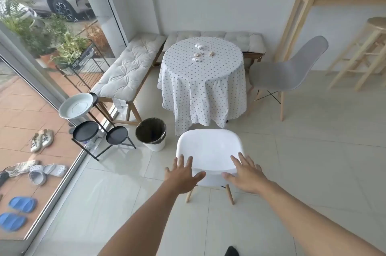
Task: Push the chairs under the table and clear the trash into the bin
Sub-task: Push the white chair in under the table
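A white chair (208, 149) stands in front of me, its seat facing the round table with a dotted cloth (202, 80). My left hand (182, 175) and my right hand (245, 174) hover with fingers spread over the chair's back edge, holding nothing. A grey chair (286, 71) stands to the right of the table, pulled out. Several crumpled paper scraps (199, 53) lie on the tabletop. A white bin (152, 133) with a dark liner sits on the floor left of the white chair.
A cushioned bench (125, 71) runs along the window and back wall. A black plant stand with round trays and a white dish (76, 106) stands left of the bin. A wooden stool (363, 50) and shelf are at the right. Tiled floor lies around me.
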Action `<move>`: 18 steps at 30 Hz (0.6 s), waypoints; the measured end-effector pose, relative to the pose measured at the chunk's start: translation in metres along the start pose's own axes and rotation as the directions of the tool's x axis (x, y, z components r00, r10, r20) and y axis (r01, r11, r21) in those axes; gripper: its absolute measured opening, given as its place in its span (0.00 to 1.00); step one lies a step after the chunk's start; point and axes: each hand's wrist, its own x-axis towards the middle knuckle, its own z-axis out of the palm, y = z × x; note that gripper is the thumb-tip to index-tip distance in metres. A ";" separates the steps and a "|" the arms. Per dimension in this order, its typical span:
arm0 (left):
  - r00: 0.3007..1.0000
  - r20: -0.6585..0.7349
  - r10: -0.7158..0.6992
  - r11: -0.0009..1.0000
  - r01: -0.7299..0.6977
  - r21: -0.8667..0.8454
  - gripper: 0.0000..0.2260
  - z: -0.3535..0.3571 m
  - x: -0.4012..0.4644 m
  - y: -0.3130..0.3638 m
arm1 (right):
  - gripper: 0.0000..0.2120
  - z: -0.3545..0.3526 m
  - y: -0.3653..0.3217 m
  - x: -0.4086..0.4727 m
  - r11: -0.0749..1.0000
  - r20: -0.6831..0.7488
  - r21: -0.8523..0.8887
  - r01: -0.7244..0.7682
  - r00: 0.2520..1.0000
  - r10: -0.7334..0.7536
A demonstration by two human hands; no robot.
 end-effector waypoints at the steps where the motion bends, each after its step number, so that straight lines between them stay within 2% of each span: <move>1: 1.000 0.013 0.002 1.000 -0.002 0.010 0.42 0.009 0.003 0.003 | 0.45 0.007 0.000 0.003 0.999 0.009 -0.029 0.021 1.000 -0.021; 4: 1.000 0.018 -0.006 0.998 0.005 0.064 0.42 0.039 0.008 0.007 | 0.41 0.031 0.001 0.013 0.992 0.012 -0.105 0.063 0.998 -0.063; 8: 0.999 -0.012 -0.031 0.994 0.032 0.100 0.37 0.067 0.018 0.010 | 0.36 0.056 0.004 0.026 0.990 0.000 -0.117 0.079 0.997 -0.080; 12: 0.995 -0.065 -0.077 0.994 0.082 0.072 0.34 0.075 0.030 0.017 | 0.33 0.073 0.009 0.037 0.989 -0.096 -0.128 0.073 0.992 -0.085; 18: 0.996 -0.084 -0.018 0.994 0.027 0.105 0.34 0.075 0.047 0.012 | 0.34 0.084 0.019 0.054 0.974 -0.189 -0.206 0.090 0.973 -0.130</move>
